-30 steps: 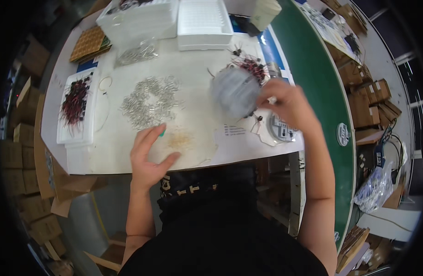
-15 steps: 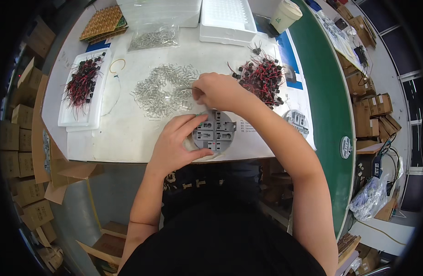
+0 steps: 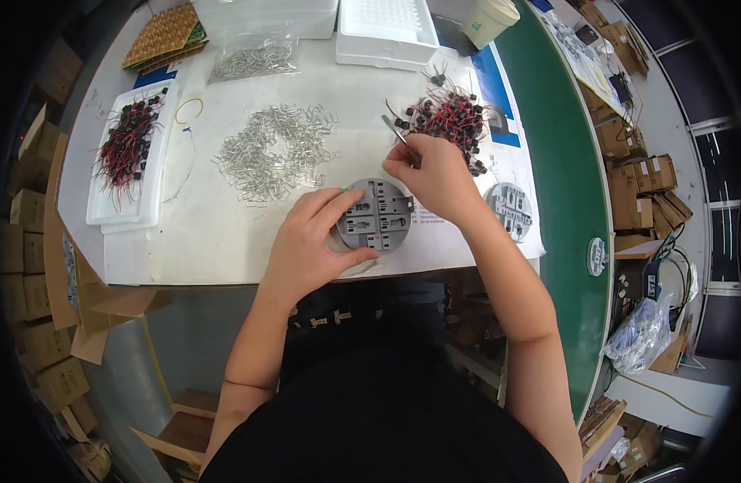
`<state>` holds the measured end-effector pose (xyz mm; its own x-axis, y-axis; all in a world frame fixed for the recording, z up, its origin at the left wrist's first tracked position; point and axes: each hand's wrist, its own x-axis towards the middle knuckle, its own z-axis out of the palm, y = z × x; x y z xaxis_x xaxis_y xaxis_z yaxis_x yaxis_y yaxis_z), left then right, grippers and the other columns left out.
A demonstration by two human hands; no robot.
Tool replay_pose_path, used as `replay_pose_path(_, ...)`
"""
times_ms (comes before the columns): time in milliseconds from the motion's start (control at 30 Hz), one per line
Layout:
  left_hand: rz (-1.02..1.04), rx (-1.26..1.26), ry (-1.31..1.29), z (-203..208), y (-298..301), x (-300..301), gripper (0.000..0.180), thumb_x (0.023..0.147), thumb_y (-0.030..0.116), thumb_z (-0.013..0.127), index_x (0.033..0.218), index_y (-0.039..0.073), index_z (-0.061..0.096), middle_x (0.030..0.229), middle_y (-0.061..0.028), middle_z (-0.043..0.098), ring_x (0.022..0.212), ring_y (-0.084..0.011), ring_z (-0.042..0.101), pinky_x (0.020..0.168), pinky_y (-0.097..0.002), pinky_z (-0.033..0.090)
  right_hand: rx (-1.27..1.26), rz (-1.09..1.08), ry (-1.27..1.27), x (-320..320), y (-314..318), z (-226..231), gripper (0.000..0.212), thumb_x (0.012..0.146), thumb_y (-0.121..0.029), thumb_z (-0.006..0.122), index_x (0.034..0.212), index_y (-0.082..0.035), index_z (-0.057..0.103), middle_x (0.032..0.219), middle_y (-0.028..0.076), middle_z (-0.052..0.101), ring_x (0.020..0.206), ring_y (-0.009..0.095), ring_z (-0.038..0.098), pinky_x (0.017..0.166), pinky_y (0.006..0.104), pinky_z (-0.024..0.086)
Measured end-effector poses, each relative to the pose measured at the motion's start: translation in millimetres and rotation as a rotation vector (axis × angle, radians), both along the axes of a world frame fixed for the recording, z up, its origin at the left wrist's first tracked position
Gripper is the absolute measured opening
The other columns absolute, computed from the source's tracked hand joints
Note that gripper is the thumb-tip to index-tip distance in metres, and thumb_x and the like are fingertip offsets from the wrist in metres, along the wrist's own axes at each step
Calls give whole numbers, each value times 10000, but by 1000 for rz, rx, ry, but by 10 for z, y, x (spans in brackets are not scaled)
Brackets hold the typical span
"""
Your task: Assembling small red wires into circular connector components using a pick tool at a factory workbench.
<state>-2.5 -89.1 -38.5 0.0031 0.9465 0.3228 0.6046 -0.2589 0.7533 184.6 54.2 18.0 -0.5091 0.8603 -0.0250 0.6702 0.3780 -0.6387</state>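
Left hand [image 3: 310, 241]: it lies on the white table [image 3: 209, 233] and holds the left edge of the round grey holder [image 3: 375, 214], with fingers closed around its rim.
Right hand [image 3: 431, 177]: its fingers are pinched shut on thin metal tweezers [image 3: 396, 131], just above the holder's top right edge.
Round grey holder: it sits flat near the front edge of the table, between the two hands.
Pile of red wires [image 3: 447, 117]: just behind the right hand, touching the tweezers' tip.
Heap of silver clips [image 3: 274, 151]: behind the left hand.
White tray [image 3: 129, 161]: far left, holding more red wires.
Second grey holder [image 3: 509, 209]: to the right, beside the right wrist.
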Motion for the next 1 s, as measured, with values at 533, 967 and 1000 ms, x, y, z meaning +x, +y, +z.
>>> replay_pose_path(533, -9, 40, 31, -39, 2, -4, 756, 700, 321, 947, 1369, 102, 672, 1262, -119, 662, 1158, -320, 641, 995, -425, 543, -146, -137, 15, 10, -119, -258, 313, 890, -251, 773, 890, 60, 734, 777, 141, 726, 690, 188, 674, 663, 356, 539)
replay_pose_path(967, -31, 47, 6, -57, 1, -25, 745, 700, 333, 942, 1358, 110, 673, 1262, -121, 660, 1153, -325, 641, 996, -430, 537, 19, -52, -72, 51, -275, -241, 263, 857, -242, 830, 915, -1, 741, 915, 135, 704, 714, 234, 678, 651, 365, 531)
replay_pose_path(1000, -28, 50, 11, -56, 1, -30, 746, 700, 334, 942, 1360, 111, 672, 1263, -122, 661, 1154, -324, 641, 997, -429, 537, 55, -19, -81, 62, -280, -220, 246, 856, -231, 839, 927, -13, 749, 959, 128, 704, 717, 232, 677, 646, 357, 530)
